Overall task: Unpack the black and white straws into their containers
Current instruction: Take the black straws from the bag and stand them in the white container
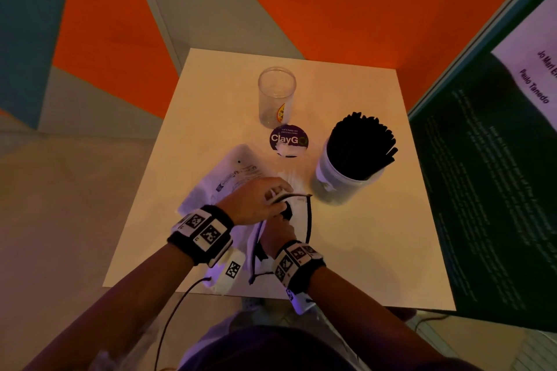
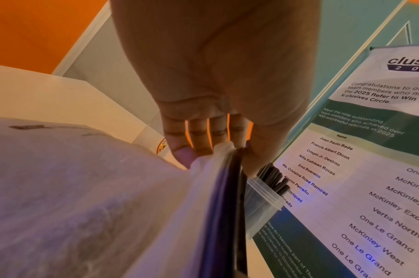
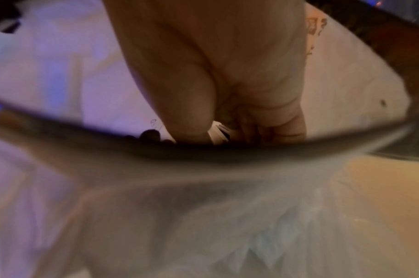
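On the table [image 1: 346, 250], the bag of white straws [image 1: 223, 178] lies between the empty clear jar [image 1: 276, 96] and the person. The left hand [image 1: 256, 202] pinches its black-edged mouth; the right hand [image 1: 278, 232] reaches inside, grip hidden. Better to spread the mouth wide before drawing straws.

Round purple sticker [image 1: 288, 140] reading "ClayGo" (partly torn), banner [image 2: 375, 143] reading "2025 Refer to Win X-clusives Circle"

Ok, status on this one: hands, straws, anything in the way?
Left hand pinches bag mouth; right hand inside, grip hidden. Black straws potted; clear jar empty. Round sticker between, no obstruction.
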`<state>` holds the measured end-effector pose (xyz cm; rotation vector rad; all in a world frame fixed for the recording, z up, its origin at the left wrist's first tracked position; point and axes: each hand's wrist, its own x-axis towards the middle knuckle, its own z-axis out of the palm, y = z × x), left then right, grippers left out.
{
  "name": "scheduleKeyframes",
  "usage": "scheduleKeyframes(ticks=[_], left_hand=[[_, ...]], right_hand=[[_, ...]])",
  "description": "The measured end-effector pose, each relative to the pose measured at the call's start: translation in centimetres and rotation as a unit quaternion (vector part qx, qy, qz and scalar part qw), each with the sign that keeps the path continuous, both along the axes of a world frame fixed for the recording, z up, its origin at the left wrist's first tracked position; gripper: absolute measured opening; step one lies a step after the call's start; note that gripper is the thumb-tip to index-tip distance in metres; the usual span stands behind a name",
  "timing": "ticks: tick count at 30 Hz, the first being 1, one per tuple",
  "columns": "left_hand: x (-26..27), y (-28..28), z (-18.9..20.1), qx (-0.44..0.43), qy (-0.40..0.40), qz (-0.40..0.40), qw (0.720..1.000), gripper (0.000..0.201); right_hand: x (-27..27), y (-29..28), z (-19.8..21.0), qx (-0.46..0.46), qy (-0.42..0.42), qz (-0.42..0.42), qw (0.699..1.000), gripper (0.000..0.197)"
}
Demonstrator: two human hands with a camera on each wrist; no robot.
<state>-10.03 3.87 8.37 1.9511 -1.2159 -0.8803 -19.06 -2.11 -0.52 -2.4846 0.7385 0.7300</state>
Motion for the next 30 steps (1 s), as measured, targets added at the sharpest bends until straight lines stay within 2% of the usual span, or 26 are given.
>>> scheduleKeyframes(ticks=[4,6,8,10,12,14,17,20,23,25,27,28,30], left_hand=[[0.2,-0.2,-0.2,0.0,-0.019,-0.011,1.0,0.031],[0.3,-0.5,-0.4,0.018,-0.045,-0.022,0.999,0.033],[0.2,-0.8,-0.6,0.028,-0.088,-0.035,0.995,0.038],[-0.3,-1.5,-0.7,0.003,-0.142,-0.06,0.988,0.043],[-1.2,-2.2,-0.6,-0.016,-0.179,-0.102,0.978,0.049],[-2.3,-3.4,-0.6,-0.007,-0.192,-0.144,0.971,0.058],[-3.8,-5.1,-0.7,0.011,-0.172,-0.159,0.972,0.066],[-4.9,-7.0,-0.7,0.034,-0.097,-0.124,0.987,0.062],[-5.4,-8.6,-0.6,0.017,-0.06,-0.109,0.992,0.024],[-5.4,-9.3,-0.5,-0.001,-0.058,-0.085,0.995,0.005],[-5.4,-9.8,-0.4,-0.013,-0.048,-0.054,0.997,0.006],[-5.5,-10.1,-0.2,-0.017,-0.041,-0.042,0.998,0.008],[-5.7,-10.8,0.0,-0.022,-0.037,-0.033,0.999,0.011]], right_hand=[[-0.1,-0.7,1.1,0.007,0.018,0.04,0.999,0.05],[-0.6,-1.8,2.6,0.033,0.021,0.061,0.997,0.042],[-1.4,-3.5,5.0,0.067,0.03,0.109,0.991,0.036],[-2.4,-6.0,7.8,0.085,0.038,0.161,0.983,0.031],[-3.7,-8.5,10.3,0.083,0.049,0.19,0.977,0.021],[-5.0,-11.1,12.8,0.058,0.073,0.211,0.973,0.023],[-6.6,-13.9,16.5,0.034,0.078,0.227,0.97,0.018],[-8.2,-16.2,19.7,0.072,0.045,0.214,0.973,0.008],[-9.4,-18.3,21.0,0.152,-0.043,0.161,0.974,0.013],[-9.7,-19.3,21.1,0.205,-0.177,0.069,0.96,0.02],[-9.9,-19.9,20.5,0.233,-0.326,-0.042,0.915,0.039],[-9.8,-19.8,20.1,0.235,-0.374,-0.071,0.894,0.046],[-9.6,-19.1,19.0,0.242,-0.413,-0.086,0.874,0.046]])
